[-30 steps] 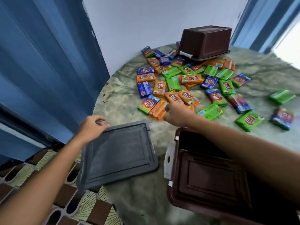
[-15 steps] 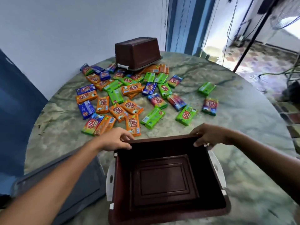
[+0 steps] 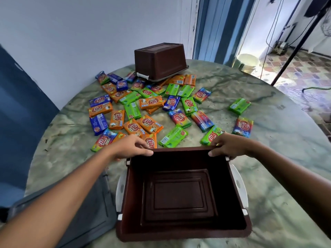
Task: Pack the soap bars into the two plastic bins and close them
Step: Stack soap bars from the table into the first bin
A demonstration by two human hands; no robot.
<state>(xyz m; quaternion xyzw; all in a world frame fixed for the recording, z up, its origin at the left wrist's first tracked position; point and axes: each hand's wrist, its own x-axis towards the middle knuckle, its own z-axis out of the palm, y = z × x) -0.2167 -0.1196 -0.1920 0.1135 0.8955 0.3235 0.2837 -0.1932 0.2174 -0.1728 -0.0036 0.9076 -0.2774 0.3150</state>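
An empty brown plastic bin stands open in front of me on the round table. My left hand grips its far rim at the left corner, my right hand grips the far rim at the right corner. Its grey lid lies flat to the left, partly under my left forearm. Several wrapped soap bars in orange, green, blue and rainbow wrappers lie scattered just beyond the bin. A second brown bin sits upside down at the table's far side.
The green marbled table has two stray soap bars toward its right. A white wall stands behind, a blue curtain hangs at the left, and a doorway with a tiled floor opens at the right.
My left hand let go of the grey lid and moved to the bin's far rim. My right hand moved to the rim's right corner. The view swung right, centring the bin.
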